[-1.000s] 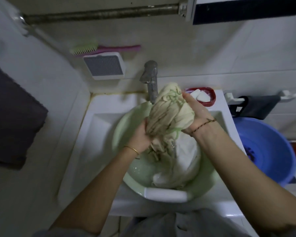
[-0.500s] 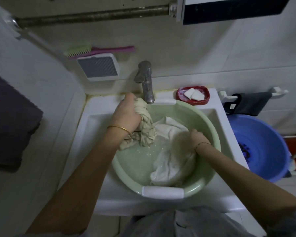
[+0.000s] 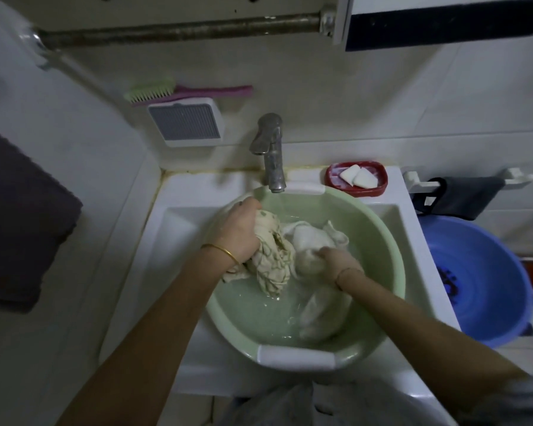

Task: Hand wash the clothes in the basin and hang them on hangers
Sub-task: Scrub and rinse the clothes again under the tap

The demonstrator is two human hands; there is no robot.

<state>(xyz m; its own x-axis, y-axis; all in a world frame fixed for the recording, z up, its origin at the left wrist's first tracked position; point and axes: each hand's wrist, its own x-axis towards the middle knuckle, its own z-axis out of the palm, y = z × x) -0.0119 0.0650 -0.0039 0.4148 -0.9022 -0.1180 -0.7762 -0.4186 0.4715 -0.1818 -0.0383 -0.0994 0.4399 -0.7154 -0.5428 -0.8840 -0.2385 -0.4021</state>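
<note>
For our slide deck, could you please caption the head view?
Left hand grips a patterned cloth while right hand grips a white cloth in a green basin.

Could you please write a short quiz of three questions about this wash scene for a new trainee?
1. True or false: the left hand grips the patterned cloth over the green basin.
2. What does the right hand hold?
A. the soap
B. the white cloth
C. the brush
3. Fill in: the red soap dish sits to the ____ of the faucet in the picture.

Key: 1 true; 2 B; 3 right.
</note>
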